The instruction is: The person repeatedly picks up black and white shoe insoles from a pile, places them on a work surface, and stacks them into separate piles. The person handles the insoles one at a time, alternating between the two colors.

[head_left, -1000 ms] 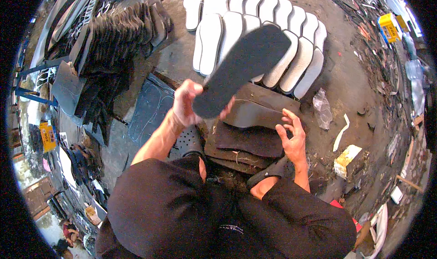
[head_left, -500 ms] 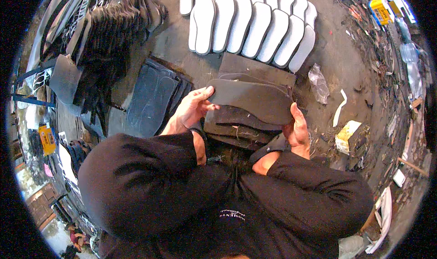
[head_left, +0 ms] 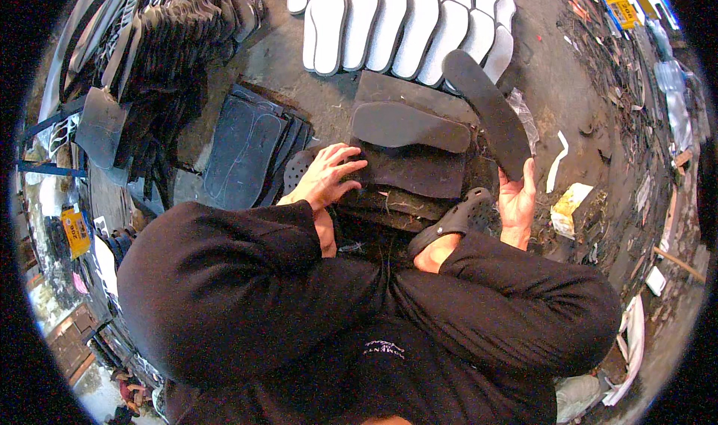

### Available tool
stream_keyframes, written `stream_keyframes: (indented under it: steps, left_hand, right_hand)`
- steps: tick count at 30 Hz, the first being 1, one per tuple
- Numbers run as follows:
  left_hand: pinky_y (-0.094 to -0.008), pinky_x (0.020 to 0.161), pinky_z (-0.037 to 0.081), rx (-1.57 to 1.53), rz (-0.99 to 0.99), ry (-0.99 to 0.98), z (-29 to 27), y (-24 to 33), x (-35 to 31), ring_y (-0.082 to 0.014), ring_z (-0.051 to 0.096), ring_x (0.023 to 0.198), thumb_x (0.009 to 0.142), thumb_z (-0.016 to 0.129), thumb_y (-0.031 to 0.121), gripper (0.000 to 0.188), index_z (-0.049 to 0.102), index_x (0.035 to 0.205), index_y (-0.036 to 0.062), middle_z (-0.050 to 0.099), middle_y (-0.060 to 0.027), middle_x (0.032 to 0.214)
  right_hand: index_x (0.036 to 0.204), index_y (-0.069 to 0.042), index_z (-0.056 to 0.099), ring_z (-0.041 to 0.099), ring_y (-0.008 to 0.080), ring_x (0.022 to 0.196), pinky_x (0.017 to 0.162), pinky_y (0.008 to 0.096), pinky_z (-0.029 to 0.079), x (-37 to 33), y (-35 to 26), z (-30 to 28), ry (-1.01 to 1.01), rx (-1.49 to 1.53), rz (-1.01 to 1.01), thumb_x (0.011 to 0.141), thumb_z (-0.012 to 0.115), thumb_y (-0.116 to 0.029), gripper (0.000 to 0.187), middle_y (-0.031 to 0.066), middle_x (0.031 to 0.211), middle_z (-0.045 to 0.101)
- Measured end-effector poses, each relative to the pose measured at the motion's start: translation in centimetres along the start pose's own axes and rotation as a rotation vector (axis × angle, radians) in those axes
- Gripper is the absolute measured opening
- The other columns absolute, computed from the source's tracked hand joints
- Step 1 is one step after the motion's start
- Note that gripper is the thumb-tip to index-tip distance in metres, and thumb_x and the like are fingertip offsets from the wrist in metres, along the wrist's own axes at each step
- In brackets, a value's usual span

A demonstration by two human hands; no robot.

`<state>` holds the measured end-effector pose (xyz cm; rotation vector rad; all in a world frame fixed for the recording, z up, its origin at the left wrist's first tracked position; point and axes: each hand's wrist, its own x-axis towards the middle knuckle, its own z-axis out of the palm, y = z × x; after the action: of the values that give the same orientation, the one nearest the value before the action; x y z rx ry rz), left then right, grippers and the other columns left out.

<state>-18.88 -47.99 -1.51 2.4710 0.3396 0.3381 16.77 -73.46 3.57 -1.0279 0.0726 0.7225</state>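
My right hand [head_left: 517, 204] grips one end of a dark, flat shoe sole [head_left: 490, 115], which stands up and leans to the left beyond the fingers. Its far end overlaps the white-topped soles. A second dark sole [head_left: 410, 128] lies crosswise on a stack of dark sheets [head_left: 422, 172] between my feet. At the left edge of that stack is my left hand [head_left: 327, 177], fingers apart and holding nothing. Dark clogs with holes show on my feet, the right clog [head_left: 467, 214] beside the stack.
Rows of white-topped soles [head_left: 385, 29] stand beyond the stack. Dark sheets with traced outlines [head_left: 243, 152] are piled to the left, near many upright dark sole pieces [head_left: 176, 59]. Clear plastic, a white strip [head_left: 557, 169] and a yellow-white scrap [head_left: 571, 210] litter the right side.
Both hands held a sole level over the stack before. My left hand has let go, and my right hand has swung a sole up to the right. Another sole now shows on the stack.
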Motion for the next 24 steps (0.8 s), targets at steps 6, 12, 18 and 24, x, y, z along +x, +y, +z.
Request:
stream_keyframes:
  steps: [6, 12, 18, 24]
  left_hand:
    - [-0.0349, 0.067, 0.053, -0.330, -0.424, 0.065, -0.3, -2.4, 3.4, -0.0143, 0.066, 0.072, 0.103, 0.073, 0.035, 0.035, 0.082, 0.104, 0.0005, 0.075, -0.0114, 0.077]
    - [-0.0301, 0.071, 0.052, -0.701, -0.753, -0.116, -1.3, -3.3, 7.0, -0.0076, 0.063, 0.076, 0.099, 0.077, 0.040, 0.041, 0.084, 0.107, 0.0003, 0.075, -0.0004, 0.082]
    - [-0.0296, 0.087, 0.054, -0.771, -0.664, -0.182, -2.6, -1.9, 5.0, -0.0100, 0.069, 0.094, 0.101, 0.075, 0.034, 0.035, 0.083, 0.113, 0.0020, 0.080, -0.0059, 0.101]
    - [-0.0359, 0.095, 0.058, -1.476, -0.801, 0.216, -2.6, 1.2, 2.2, -0.0149, 0.070, 0.101, 0.104, 0.074, 0.021, 0.035, 0.068, 0.132, 0.0027, 0.074, -0.0062, 0.115]
  right_hand:
    - [0.142, -0.006, 0.061, 0.069, 0.0245, 0.125, 0.095, 0.0396, 0.066, -1.0, -0.7, 0.6, -0.106, 0.101, 0.038, 0.111, 0.062, -0.022, 0.035, 0.0114, 0.142, 0.067]
    - [0.146, -0.009, 0.059, 0.070, 0.0173, 0.117, 0.078, 0.0328, 0.068, -0.9, -2.4, 2.0, -0.129, -0.081, -0.040, 0.110, 0.064, -0.024, 0.039, 0.0053, 0.144, 0.065]
    - [0.139, -0.012, 0.064, 0.066, 0.0118, 0.110, 0.075, 0.0278, 0.061, -1.2, -1.2, 1.3, 0.019, -0.518, -0.042, 0.107, 0.070, -0.028, 0.036, 0.0009, 0.132, 0.067]
    - [0.129, -0.011, 0.067, 0.059, 0.0091, 0.099, 0.090, 0.0251, 0.046, -2.4, 4.2, 0.4, -0.067, -0.695, 0.038, 0.103, 0.077, -0.022, 0.030, -0.0019, 0.105, 0.069]
